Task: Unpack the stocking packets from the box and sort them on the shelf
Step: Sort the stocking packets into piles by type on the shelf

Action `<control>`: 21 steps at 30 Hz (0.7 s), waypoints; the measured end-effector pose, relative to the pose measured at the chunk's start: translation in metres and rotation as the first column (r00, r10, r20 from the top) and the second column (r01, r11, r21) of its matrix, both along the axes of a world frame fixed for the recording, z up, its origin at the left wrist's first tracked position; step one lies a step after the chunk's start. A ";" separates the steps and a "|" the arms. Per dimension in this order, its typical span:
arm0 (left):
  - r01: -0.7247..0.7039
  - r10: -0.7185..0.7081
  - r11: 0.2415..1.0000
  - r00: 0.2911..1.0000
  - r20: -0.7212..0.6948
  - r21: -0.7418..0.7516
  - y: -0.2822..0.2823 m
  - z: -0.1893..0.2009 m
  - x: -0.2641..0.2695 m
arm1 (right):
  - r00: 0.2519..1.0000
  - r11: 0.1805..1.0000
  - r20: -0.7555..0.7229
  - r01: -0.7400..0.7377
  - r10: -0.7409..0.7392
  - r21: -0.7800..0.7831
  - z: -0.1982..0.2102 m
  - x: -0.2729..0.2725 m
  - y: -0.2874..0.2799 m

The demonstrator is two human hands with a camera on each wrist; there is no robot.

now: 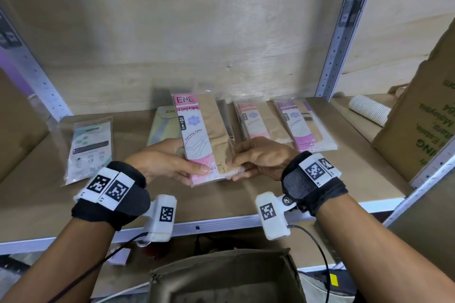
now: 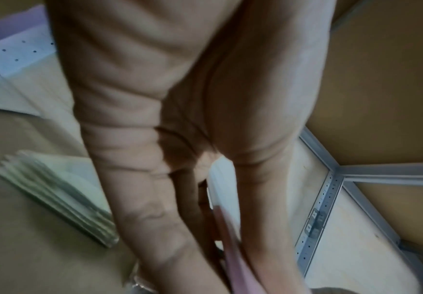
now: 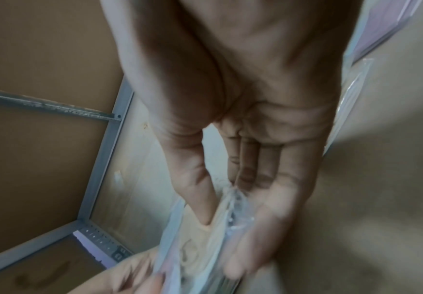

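At the far left of the shelf [image 1: 258,194] lies a green packet [image 1: 89,149], flat and apart from the rest. To its right a pale green stack [image 1: 163,128] sits partly hidden behind what you hold; the left wrist view shows it as a fanned pile [image 2: 54,197] on the board.

Your left hand [image 1: 167,161] grasps the pink packet [image 1: 204,140] at its lower left edge, thumb laid on the front and fingers behind. The packet, or perhaps a thin bundle of them, stands tilted above the shelf, its printed face toward you, with beige stocking showing on its right half. Your right hand [image 1: 258,155] grasps the lower right corner, thumb on the front and fingers curled underneath; the right wrist view shows the thumb [image 3: 195,191] pressing the clear wrapper against the fingers [image 3: 253,234].

Right of your hands a second pink stack [image 1: 256,123] lies on the shelf, and just beside it a purple stack [image 1: 305,123]. Further right is a white ribbed roll [image 1: 369,109], then a large carton [image 1: 423,115] with green print at the edge.

Below the shelf, in front of you, stands the open box [image 1: 221,278]; you cannot see its contents
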State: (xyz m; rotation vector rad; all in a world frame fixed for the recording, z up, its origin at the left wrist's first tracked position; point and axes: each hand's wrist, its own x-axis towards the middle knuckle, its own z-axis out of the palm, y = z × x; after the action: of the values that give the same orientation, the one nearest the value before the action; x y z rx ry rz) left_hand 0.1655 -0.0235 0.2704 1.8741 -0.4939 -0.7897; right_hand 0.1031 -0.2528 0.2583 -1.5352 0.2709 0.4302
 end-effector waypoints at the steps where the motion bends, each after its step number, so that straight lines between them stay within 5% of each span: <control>1: -0.016 0.016 1.000 1.000 0.007 0.007 0.001 0.001 0.001 | 1.000 1.000 -0.003 0.015 -0.015 -0.001 -0.001 0.001 0.003; 9: -0.311 0.321 0.938 0.946 0.046 -0.152 -0.014 0.014 0.009 | 0.968 0.975 0.115 0.217 -0.222 0.052 0.011 0.020 0.001; 14: -0.270 0.283 0.942 0.958 0.037 -0.198 -0.032 0.048 0.024 | 0.940 0.963 0.214 0.268 -0.265 0.019 0.045 0.029 -0.022; 21: -0.256 0.260 0.964 0.964 0.056 -0.070 -0.096 0.088 0.035 | 0.879 0.893 0.265 0.436 -0.396 -0.110 0.065 0.037 -0.070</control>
State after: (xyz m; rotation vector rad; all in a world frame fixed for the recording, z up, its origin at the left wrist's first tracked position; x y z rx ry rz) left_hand 0.2005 -0.1196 0.3582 1.8635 -0.3013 -0.5354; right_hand 0.1400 -0.3229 0.3237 -1.6197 0.4498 -0.1229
